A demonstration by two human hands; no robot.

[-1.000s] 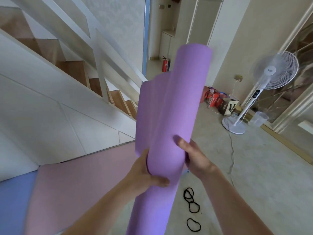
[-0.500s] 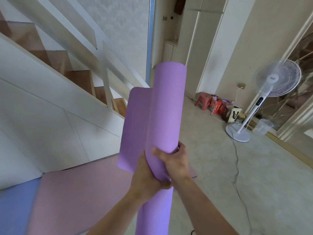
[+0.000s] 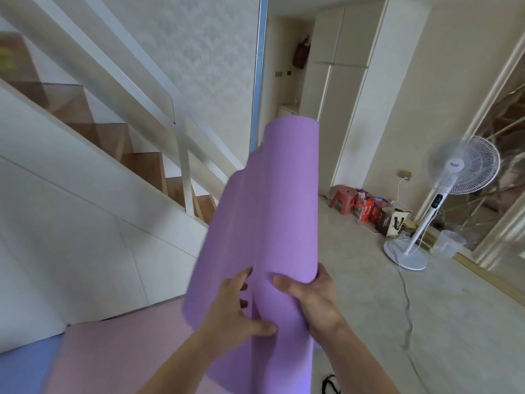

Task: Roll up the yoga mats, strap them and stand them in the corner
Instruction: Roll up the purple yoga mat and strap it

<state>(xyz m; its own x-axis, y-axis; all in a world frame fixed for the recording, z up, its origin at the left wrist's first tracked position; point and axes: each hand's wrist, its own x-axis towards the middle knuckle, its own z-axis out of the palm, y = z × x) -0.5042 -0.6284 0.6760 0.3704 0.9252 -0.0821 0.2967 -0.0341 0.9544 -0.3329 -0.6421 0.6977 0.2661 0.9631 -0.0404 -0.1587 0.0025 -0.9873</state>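
Observation:
A purple yoga mat [image 3: 272,211], rolled loosely, stands upright in front of me, its outer flap hanging loose on the left side. My left hand [image 3: 235,311] presses on that flap near the roll's seam, thumb across the front. My right hand [image 3: 309,291] wraps the roll from the right. A pink mat [image 3: 113,354] lies flat on the floor at lower left, with a blue mat [image 3: 22,368] beside it. A black strap [image 3: 331,386] shows on the floor at the bottom edge.
A white staircase wall [image 3: 85,228] with wooden steps rises on the left. A standing fan [image 3: 443,194] with a trailing cable, a plastic bucket [image 3: 450,243], a red stool [image 3: 343,199] and bags [image 3: 380,214] sit along the right wall.
The roll has loosened and widened, its flap spreading left. My hands have shifted apart on it, left onto the flap, right around the right side. The view has tilted upward.

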